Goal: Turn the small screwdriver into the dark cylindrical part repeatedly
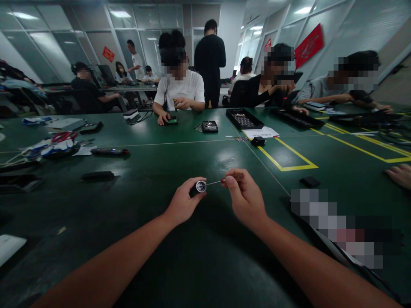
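Between thumb and fingers, my left hand grips a small dark cylinder whose round silvery end faces me. Its kind I cannot make out; dark details show inside the rim. My right hand is closed around the handle of a screwdriver with a thin metal shaft. The shaft points left, and its tip reaches the open end of the cylinder. Whether the tip touches a screw in there is too small to tell. Both hands are held over the green table.
A black marker-like tool and a dark flat piece lie left. Ahead are a small open device, a black parts tray and a black block. A small black piece lies right, near another person's hand. Several people sit opposite.
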Available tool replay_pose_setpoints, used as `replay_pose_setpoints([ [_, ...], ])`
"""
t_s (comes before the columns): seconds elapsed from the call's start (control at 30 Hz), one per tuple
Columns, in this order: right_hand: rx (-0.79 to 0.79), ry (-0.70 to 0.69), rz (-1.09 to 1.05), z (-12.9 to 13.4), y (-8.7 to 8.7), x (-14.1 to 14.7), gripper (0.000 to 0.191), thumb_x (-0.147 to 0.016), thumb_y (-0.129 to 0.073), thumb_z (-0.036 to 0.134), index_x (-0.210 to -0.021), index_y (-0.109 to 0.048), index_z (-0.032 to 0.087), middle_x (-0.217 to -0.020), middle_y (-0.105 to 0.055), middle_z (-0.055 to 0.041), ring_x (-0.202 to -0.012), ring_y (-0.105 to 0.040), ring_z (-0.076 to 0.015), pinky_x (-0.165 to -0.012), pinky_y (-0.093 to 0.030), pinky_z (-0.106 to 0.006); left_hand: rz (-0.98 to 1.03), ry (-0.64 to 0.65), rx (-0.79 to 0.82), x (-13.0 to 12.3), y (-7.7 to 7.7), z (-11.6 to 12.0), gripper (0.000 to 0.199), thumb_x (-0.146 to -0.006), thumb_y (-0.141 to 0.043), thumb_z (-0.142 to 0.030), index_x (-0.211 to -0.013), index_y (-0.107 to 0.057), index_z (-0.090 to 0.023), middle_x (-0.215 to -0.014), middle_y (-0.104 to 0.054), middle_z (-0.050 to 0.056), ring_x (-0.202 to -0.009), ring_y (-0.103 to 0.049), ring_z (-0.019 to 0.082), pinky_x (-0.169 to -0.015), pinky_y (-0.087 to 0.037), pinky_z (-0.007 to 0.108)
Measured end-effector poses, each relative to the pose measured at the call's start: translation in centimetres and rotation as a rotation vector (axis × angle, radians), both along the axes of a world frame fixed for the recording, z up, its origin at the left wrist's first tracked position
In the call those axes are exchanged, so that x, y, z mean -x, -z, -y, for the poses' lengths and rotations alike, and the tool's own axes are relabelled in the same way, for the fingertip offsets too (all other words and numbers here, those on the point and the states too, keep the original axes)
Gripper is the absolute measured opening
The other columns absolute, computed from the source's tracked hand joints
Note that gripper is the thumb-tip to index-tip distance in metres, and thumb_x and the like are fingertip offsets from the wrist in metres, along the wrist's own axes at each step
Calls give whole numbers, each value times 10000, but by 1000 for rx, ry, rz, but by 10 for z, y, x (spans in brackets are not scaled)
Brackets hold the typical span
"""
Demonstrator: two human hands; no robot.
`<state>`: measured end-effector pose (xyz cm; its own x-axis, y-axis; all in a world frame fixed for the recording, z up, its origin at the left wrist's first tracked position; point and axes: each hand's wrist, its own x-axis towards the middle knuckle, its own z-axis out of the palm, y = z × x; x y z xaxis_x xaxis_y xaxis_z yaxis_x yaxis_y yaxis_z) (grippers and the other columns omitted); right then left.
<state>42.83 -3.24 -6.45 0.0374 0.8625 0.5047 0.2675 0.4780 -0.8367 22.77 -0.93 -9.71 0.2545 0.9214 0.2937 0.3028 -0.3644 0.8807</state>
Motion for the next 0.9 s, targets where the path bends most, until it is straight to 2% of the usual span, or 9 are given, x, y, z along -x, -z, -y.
replay_pose_setpoints([
  [0.17, 18, -10, 84, -1, -1, -1, 186, -1028, -525, 421, -1028, -601, 250, -779, -664, 1, -711, -648, -172, -686, -497, -322, 6, -18, 1, -1, 2, -1, 364, -868, -701, -214, -1231, -674, -236, -1244, -695, 95, -1188, -637, 278, -1086, -457, 490],
  [0.27, 22, -109, 94, 3, -2, -2, 169, -1040, -499, 395, -1076, -588, 256, -713, -619, 28, -651, -614, -158, -642, -475, -303, -2, -15, -5, 0, 3, -2, 345, -863, -706, -219, -1208, -689, -240, -1222, -703, 89, -1173, -643, 276, -1074, -467, 482],
  [0.4, -42, -217, 150, 7, -4, -3, 171, -1011, -552, 406, -1040, -620, 251, -783, -638, 8, -692, -619, -161, -637, -466, -295, -7, -8, -9, 1, 3, -3, 318, -868, -709, -234, -1185, -705, -244, -1204, -713, 82, -1157, -651, 271, -1061, -477, 468],
  [0.47, -60, -203, 159, 8, -4, -2, 245, -1027, -507, 434, -987, -657, 244, -717, -609, 14, -623, -582, -155, -591, -435, -296, -18, -11, -8, 1, 2, -3, 319, -867, -707, -221, -1184, -708, -246, -1207, -715, 80, -1167, -649, 270, -1064, -473, 465],
  [0.57, -26, -113, 163, 10, -5, 0, 355, -1058, -426, 433, -931, -694, 239, -648, -592, 18, -553, -550, -150, -563, -411, -303, -26, -17, -10, 1, 3, -3, 322, -871, -698, -212, -1191, -707, -240, -1218, -713, 79, -1184, -642, 268, -1076, -465, 467],
  [0.7, 2, 16, 130, 8, -4, 2, 235, -1039, -480, 400, -1116, -641, 247, -755, -667, 3, -632, -610, -173, -606, -454, -311, 6, -42, 19, 1, 5, -5, 335, -870, -698, -211, -1204, -699, -238, -1244, -706, 79, -1208, -632, 269, -1103, -446, 478],
  [0.8, -25, 27, 112, 5, -3, 1, 211, -1042, -468, 380, -1098, -618, 243, -854, -694, -20, -704, -633, -179, -660, -478, -320, 22, -53, 32, 1, 7, -6, 342, -870, -698, -205, -1210, -698, -240, -1246, -707, 78, -1207, -633, 270, -1110, -441, 482],
  [0.9, -21, 1, 129, 3, -4, -1, 238, -1048, -458, 393, -1052, -639, 239, -783, -664, -5, -656, -605, -168, -625, -457, -310, 14, -38, 32, 1, 6, -6, 340, -863, -706, -189, -1200, -706, -235, -1234, -712, 77, -1194, -639, 268, -1104, -447, 478],
])
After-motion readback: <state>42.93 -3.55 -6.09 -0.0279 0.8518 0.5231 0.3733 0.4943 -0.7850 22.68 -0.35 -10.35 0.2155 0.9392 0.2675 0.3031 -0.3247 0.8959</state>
